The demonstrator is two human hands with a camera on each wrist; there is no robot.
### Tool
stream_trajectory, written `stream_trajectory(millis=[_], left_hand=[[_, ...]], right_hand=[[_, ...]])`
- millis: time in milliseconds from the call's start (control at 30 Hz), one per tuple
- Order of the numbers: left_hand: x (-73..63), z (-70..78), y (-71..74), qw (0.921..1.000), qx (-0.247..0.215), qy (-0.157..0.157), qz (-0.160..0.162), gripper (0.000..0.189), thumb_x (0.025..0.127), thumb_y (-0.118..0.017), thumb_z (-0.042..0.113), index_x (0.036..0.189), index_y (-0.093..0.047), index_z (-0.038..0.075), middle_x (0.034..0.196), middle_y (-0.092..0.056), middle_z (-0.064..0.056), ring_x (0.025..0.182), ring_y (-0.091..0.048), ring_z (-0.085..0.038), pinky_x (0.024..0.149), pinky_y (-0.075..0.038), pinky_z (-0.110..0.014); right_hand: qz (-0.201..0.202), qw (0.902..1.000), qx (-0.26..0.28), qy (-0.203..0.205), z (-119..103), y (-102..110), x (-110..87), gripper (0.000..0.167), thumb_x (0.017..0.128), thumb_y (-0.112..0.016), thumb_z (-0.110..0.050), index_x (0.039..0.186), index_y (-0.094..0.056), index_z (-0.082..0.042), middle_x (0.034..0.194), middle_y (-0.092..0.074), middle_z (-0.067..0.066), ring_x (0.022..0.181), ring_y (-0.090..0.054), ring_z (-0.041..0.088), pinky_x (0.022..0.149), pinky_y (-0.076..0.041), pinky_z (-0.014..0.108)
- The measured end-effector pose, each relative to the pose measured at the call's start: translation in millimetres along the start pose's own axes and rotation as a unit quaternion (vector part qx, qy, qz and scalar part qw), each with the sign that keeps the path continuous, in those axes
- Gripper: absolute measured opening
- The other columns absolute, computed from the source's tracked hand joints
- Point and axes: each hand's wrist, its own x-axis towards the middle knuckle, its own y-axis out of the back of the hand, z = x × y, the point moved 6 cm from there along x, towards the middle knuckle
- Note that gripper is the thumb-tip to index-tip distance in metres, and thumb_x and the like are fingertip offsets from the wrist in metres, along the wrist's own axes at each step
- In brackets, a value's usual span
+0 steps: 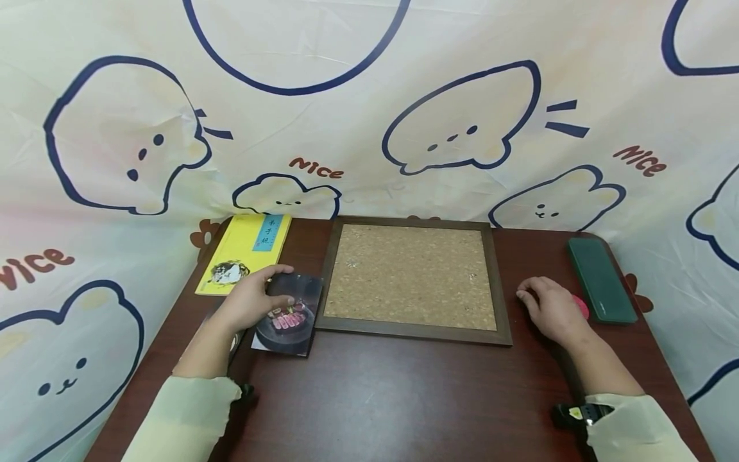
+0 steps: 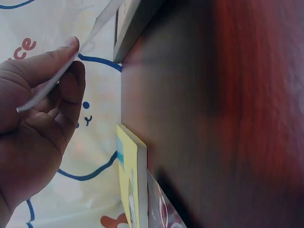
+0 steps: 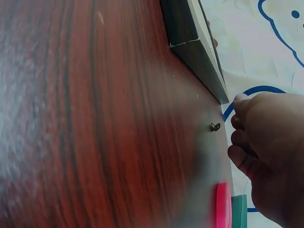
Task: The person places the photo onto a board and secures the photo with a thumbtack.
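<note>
My left hand pinches a dark photo card with a picture of food on a plate, thumb on its face. The left wrist view shows the card nearly edge-on, raised above the table between thumb and fingers. The card overlaps the left edge of a framed cork board in the head view. My right hand is over the table right of the board, fingers loosely bent and no object visible in them. Below its fingertips, a small metal thumbtack lies on the wood.
A yellow book lies at the back left, with another picture card beside it. Partly behind my right hand is a round pink object, next to a green case. A printed cloth hangs behind the table.
</note>
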Motion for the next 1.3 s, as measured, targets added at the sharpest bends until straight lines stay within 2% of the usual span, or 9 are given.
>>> stream_trajectory(millis=[100, 300, 433, 567, 733, 833, 967, 1133, 1300], left_hand=[[3.7, 5.0, -1.4, 0.9999, -0.014, -0.006, 0.002, 0.065, 0.089, -0.084, 0.028, 0.147, -0.056, 0.022, 0.144, -0.056, -0.016, 0.112, -0.059, -0.035, 0.091, -0.049, -0.05], [8.9, 13.6, -5.4, 0.9981, -0.06, -0.016, -0.009, 0.065, 0.092, -0.081, 0.026, 0.15, -0.052, 0.023, 0.144, -0.056, -0.016, 0.126, -0.058, -0.037, 0.099, -0.05, -0.056], [12.3, 18.7, -9.8, 0.9951, -0.091, -0.03, -0.024, 0.066, 0.094, -0.078, 0.018, 0.152, -0.048, 0.023, 0.146, -0.055, -0.016, 0.131, -0.057, -0.04, 0.099, -0.052, -0.054], [16.9, 24.5, -13.3, 0.9944, -0.09, -0.049, -0.024, 0.068, 0.094, -0.077, 0.013, 0.154, -0.046, 0.023, 0.149, -0.05, -0.014, 0.133, -0.054, -0.038, 0.102, -0.05, -0.055], [23.1, 31.8, -17.4, 0.9955, -0.074, -0.058, -0.009, 0.064, 0.094, -0.078, 0.017, 0.151, -0.051, 0.024, 0.145, -0.049, -0.01, 0.131, -0.052, -0.035, 0.104, -0.048, -0.057], [26.1, 37.0, -20.5, 0.9956, -0.076, -0.055, 0.0, 0.061, 0.094, -0.079, 0.02, 0.149, -0.053, 0.024, 0.148, -0.049, -0.01, 0.13, -0.054, -0.035, 0.102, -0.05, -0.057], [31.9, 42.2, -25.6, 0.9955, -0.085, -0.04, 0.015, 0.052, 0.093, -0.08, 0.023, 0.141, -0.059, 0.024, 0.15, -0.05, -0.009, 0.122, -0.058, -0.034, 0.094, -0.055, -0.05], [41.4, 49.8, -33.7, 0.9949, -0.093, -0.026, 0.029, 0.042, 0.092, -0.081, 0.025, 0.13, -0.063, 0.022, 0.139, -0.057, -0.008, 0.11, -0.059, -0.03, 0.081, -0.055, -0.04], [49.5, 58.5, -41.3, 0.9933, -0.106, -0.032, 0.033, 0.043, 0.092, -0.082, 0.023, 0.13, -0.064, 0.021, 0.131, -0.064, -0.008, 0.105, -0.063, -0.028, 0.079, -0.055, -0.039]], right_hand=[[0.002, 1.0, 0.008, 0.001, -1, -1, 0.2, 0.007, 0.102, -0.067, -0.015, 0.105, -0.069, -0.008, 0.108, -0.069, 0.015, 0.103, -0.065, 0.037, 0.09, -0.05, 0.061], [0.011, 0.9998, 0.014, 0.002, -7, -1, 3.6, 0.008, 0.1, -0.072, -0.018, 0.102, -0.074, -0.011, 0.105, -0.074, 0.012, 0.101, -0.069, 0.035, 0.089, -0.051, 0.06], [0.012, 0.9997, 0.023, 0.001, -11, -3, 6.2, 0.009, 0.099, -0.073, -0.019, 0.102, -0.075, -0.011, 0.103, -0.076, 0.011, 0.099, -0.071, 0.034, 0.088, -0.053, 0.06], [0.015, 0.9994, 0.031, 0.002, -16, -6, 8.4, 0.008, 0.098, -0.073, -0.018, 0.101, -0.076, -0.011, 0.101, -0.076, 0.01, 0.097, -0.072, 0.032, 0.086, -0.054, 0.058], [0.017, 0.9989, 0.044, -0.001, -24, -10, 12.3, 0.008, 0.099, -0.073, -0.018, 0.102, -0.076, -0.011, 0.102, -0.076, 0.009, 0.095, -0.072, 0.031, 0.085, -0.054, 0.057], [0.016, 0.9984, 0.053, -0.005, -30, -12, 15.3, 0.009, 0.099, -0.072, -0.017, 0.103, -0.076, -0.01, 0.102, -0.076, 0.01, 0.095, -0.072, 0.031, 0.085, -0.055, 0.057], [0.014, 0.9977, 0.065, -0.007, -38, -16, 19.9, 0.009, 0.1, -0.071, -0.015, 0.105, -0.076, -0.009, 0.103, -0.076, 0.011, 0.096, -0.071, 0.031, 0.084, -0.055, 0.055], [0.01, 0.9968, 0.079, -0.008, -44, -23, 26.0, 0.01, 0.101, -0.069, -0.012, 0.107, -0.075, -0.007, 0.104, -0.075, 0.012, 0.1, -0.071, 0.033, 0.087, -0.055, 0.055], [-0.011, 0.9946, 0.102, -0.02, -49, -30, 31.5, 0.01, 0.102, -0.066, -0.011, 0.109, -0.073, -0.008, 0.108, -0.074, 0.013, 0.103, -0.069, 0.032, 0.091, -0.053, 0.056]])
